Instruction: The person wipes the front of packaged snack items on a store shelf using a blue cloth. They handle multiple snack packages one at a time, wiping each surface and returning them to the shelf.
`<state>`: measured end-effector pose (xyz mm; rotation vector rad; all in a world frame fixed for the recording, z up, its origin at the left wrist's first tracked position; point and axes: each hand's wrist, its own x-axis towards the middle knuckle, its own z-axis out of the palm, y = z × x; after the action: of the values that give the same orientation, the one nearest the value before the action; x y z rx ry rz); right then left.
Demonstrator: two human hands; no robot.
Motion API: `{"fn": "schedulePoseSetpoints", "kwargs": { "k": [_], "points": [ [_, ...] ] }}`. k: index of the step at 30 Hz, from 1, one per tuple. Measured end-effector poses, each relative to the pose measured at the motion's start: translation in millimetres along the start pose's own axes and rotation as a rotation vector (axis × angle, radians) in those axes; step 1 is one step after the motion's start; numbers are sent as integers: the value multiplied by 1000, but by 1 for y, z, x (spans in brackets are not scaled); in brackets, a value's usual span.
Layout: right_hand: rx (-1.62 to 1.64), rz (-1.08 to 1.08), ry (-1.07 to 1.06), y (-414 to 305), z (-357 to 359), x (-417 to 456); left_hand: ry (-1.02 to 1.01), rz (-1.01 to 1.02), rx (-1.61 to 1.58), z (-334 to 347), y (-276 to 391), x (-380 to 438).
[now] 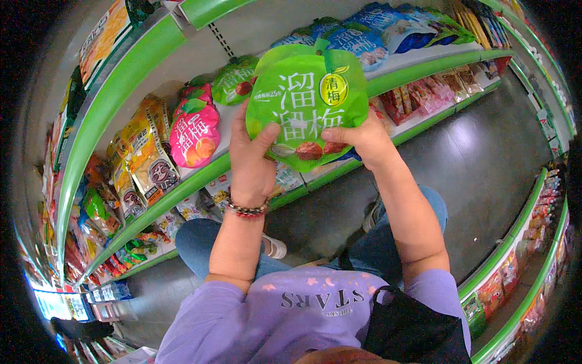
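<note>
A green fruit-shaped pouch of plum snacks (309,104), printed with large white characters and a yellow oval, is held up between both hands in front of the shelf. My left hand (252,157) grips its lower left edge, thumb on the front. At the lower right edge, my right hand (363,136) holds it the same way; the fingers behind the pouch are hidden. Just left of it, a similar green pouch (233,82) rests on the shelf beside a pink pouch (195,127). Several blue pouches (359,41) lie behind and to the right.
The green-edged shelf (200,182) curves across the view, with yellow snack bags (148,150) at left. Beneath it, a lower shelf (448,111) carries more packets. Another stocked shelf (504,273) stands at right across the grey floor (473,150). A black bag (413,327) hangs at my right side.
</note>
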<state>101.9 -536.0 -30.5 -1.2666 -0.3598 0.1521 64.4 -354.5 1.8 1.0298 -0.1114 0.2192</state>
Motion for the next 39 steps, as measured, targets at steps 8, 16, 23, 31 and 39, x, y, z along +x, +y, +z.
{"fn": "schedulePoseSetpoints", "kwargs": {
  "k": [8,16,23,31,39],
  "points": [
    [-30,8,11,-1,5,-3,-111,-125,118,-3,-8,-3],
    [97,40,35,-7,-1,-4,-46,-67,209,0,-12,-6],
    [53,-31,69,-2,-3,-2,-65,-118,75,5,-13,-9],
    [18,-49,89,0,-3,-2,-69,-144,63,3,-14,-10],
    [-1,-39,123,-3,-3,-2,-43,-110,97,-2,-17,-11]
  ]
}}
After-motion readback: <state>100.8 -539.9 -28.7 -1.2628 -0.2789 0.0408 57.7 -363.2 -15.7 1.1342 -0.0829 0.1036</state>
